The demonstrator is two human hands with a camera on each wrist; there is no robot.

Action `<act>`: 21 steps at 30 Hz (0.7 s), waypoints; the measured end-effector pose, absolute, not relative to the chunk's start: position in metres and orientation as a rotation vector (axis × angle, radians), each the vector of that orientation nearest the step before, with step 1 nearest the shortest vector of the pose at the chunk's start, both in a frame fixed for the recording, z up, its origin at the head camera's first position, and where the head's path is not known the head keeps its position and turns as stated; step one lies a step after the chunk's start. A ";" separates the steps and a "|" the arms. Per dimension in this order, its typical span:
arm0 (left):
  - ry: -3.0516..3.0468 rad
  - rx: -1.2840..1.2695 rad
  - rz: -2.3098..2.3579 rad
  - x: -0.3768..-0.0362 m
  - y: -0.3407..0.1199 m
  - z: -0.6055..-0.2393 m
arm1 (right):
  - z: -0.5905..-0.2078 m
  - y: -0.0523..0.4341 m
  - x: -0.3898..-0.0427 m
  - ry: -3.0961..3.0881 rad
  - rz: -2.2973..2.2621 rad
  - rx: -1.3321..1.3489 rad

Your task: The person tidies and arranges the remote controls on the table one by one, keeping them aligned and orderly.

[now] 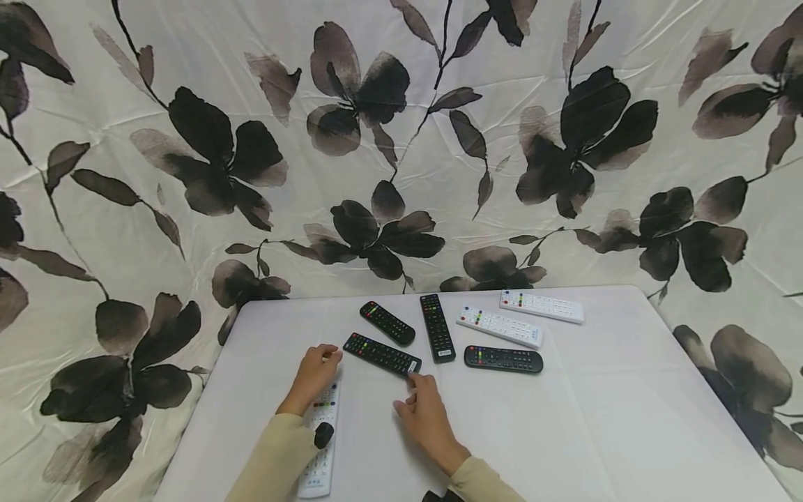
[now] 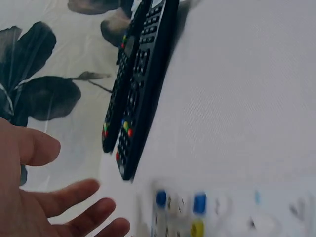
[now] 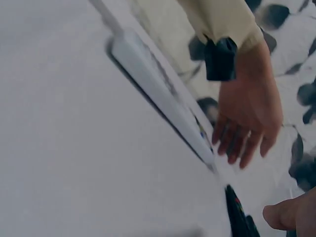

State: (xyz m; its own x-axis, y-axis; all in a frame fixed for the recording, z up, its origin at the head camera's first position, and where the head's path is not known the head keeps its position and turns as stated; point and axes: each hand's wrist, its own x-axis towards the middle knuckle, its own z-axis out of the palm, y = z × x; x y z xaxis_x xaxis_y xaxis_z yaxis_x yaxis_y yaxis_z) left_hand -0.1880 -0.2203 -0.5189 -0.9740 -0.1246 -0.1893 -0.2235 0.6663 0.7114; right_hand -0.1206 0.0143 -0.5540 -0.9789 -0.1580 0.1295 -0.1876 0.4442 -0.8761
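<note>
My left hand (image 1: 318,369) hovers by the top end of a white remote control (image 1: 323,457), which lies lengthwise under the wrist. Its fingers are loosely spread and hold nothing in the left wrist view. A black remote control (image 1: 381,354) lies slanted between the hands, its upper left end close to the left fingertips. My right hand (image 1: 429,415) has a fingertip right at that black remote's lower right end, with the thumb held apart. Only the right thumb (image 3: 291,215) shows in the right wrist view.
Behind lie another slanted black remote (image 1: 387,323) and a nearly upright one (image 1: 437,328). Further right are a black remote (image 1: 503,359) and two white remotes, one nearer (image 1: 500,327) and one at the back edge (image 1: 542,307). A floral cloth (image 1: 452,160) hangs behind the white table (image 1: 627,418).
</note>
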 end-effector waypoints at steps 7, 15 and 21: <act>2.782 -0.374 1.120 -0.206 -0.208 -0.524 | -0.556 0.025 -0.142 -2.665 1.522 0.292; 2.752 -0.430 1.031 -0.216 -0.199 -0.522 | -0.556 0.022 -0.153 -2.704 1.516 0.215; 2.744 -0.431 0.988 -0.223 -0.193 -0.524 | -0.555 0.022 -0.158 -2.741 1.479 0.193</act>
State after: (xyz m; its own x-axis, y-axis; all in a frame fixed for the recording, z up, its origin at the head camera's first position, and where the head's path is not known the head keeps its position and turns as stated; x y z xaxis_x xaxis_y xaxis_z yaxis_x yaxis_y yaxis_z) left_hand -0.2228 -0.1926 -0.5236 -0.9389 -0.2052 -0.2764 -0.3343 0.7350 0.5899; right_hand -0.1583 0.0217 -0.5554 -0.9922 -0.0988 0.0766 -0.1182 0.5431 -0.8313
